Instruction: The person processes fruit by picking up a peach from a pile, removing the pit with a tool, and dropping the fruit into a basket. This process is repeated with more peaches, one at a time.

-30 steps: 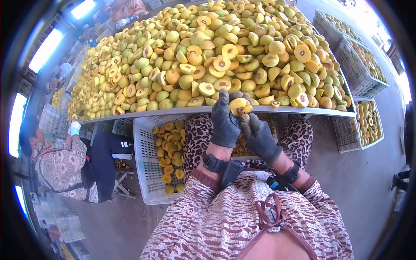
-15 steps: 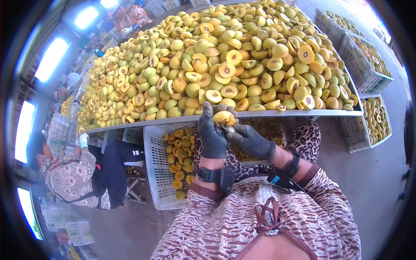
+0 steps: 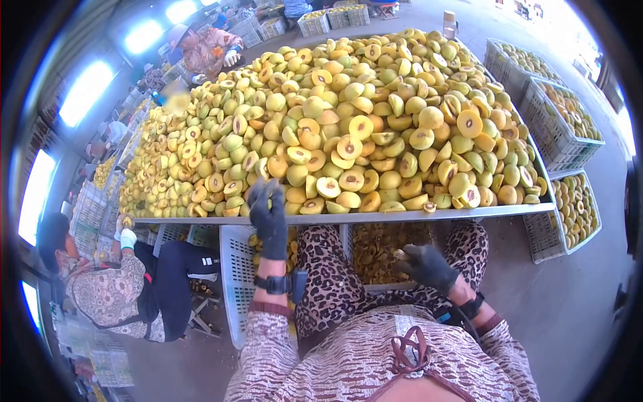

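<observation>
A large heap of halved yellow peaches (image 3: 348, 146), many showing brown pit centres, covers the metal-edged table (image 3: 375, 218). My left hand (image 3: 269, 218), in a dark glove, reaches over the table's front edge at the heap. Its fingers are parted and bent, with yellow showing between them; their tips are partly lost against the fruit. My right hand (image 3: 432, 266), also gloved, is lower and to the right, above my lap. Its fingers are closed around a small pale-tipped thing that I cannot make out. Below it sits a crate (image 3: 392, 287) of brownish pits and scraps.
A white crate (image 3: 236, 281) holding peach halves stands left of my legs. Peach-filled crates (image 3: 559, 127) line the right side. A seated co-worker (image 3: 110, 288) is at the left; another person (image 3: 207, 50) stands at the heap's far left. A bottle (image 3: 449, 24) stands at the back.
My hands have separated: the left moved left and up to the heap's edge, the right moved right and down. The peach half they worked between them no longer shows there. The view has tilted up.
</observation>
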The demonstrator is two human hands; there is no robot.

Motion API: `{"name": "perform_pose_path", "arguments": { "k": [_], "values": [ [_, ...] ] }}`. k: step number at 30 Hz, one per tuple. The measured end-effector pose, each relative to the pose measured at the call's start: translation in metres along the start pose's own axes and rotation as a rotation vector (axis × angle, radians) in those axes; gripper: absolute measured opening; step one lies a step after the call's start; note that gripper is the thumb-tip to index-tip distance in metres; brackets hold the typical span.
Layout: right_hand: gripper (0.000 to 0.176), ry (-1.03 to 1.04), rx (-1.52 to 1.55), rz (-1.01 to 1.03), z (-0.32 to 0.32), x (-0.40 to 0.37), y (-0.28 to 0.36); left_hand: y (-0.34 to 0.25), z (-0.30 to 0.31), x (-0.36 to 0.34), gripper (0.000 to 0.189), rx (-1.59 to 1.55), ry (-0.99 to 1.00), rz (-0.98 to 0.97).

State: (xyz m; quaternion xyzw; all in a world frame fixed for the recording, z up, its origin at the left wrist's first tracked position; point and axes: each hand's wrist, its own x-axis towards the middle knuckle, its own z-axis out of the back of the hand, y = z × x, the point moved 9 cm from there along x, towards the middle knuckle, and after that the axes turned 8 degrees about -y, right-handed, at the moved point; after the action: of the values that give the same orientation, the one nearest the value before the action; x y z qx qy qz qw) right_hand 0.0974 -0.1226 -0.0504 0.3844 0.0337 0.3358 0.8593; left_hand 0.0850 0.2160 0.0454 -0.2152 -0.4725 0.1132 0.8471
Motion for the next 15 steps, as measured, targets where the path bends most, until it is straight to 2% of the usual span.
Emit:
{"name": "perform_pose_path", "arguments": {
  "k": [2, 4, 6, 8, 10, 12, 14, 15],
  "values": [
    [0.023, -0.062, 0.108, -0.080, 0.014, 0.005, 0.014, -0.015, -0.060, 0.023, 0.041, -0.077, -0.002, -0.024],
    [0.025, -0.100, 0.137, -0.054, 0.009, -0.001, 0.013, -0.033, -0.124, 0.032, 0.051, 0.180, -0.035, -0.116],
    [0.025, -0.124, 0.080, 0.032, 0.008, -0.010, 0.012, -0.059, -0.182, 0.021, 0.054, 0.428, 0.169, -0.222],
    [0.025, -0.184, 0.083, 0.000, 0.019, -0.019, 0.007, -0.097, -0.210, 0.001, 0.050, 0.216, 0.270, -0.353],
    [0.024, -0.221, 0.113, -0.056, 0.033, -0.023, 0.005, -0.127, -0.227, -0.019, 0.046, 0.209, 0.508, -0.512],
    [0.023, -0.256, 0.155, -0.135, 0.043, -0.023, 0.004, -0.130, -0.227, -0.023, 0.041, 0.205, 0.541, -0.476],
    [0.024, -0.300, 0.197, -0.102, 0.050, -0.019, 0.010, -0.101, -0.209, -0.003, 0.037, -0.384, 0.373, -0.165],
    [0.022, -0.294, 0.204, -0.108, 0.052, -0.016, 0.011, -0.078, -0.204, -0.001, 0.036, -0.556, 0.375, 0.229]
  ]
}}
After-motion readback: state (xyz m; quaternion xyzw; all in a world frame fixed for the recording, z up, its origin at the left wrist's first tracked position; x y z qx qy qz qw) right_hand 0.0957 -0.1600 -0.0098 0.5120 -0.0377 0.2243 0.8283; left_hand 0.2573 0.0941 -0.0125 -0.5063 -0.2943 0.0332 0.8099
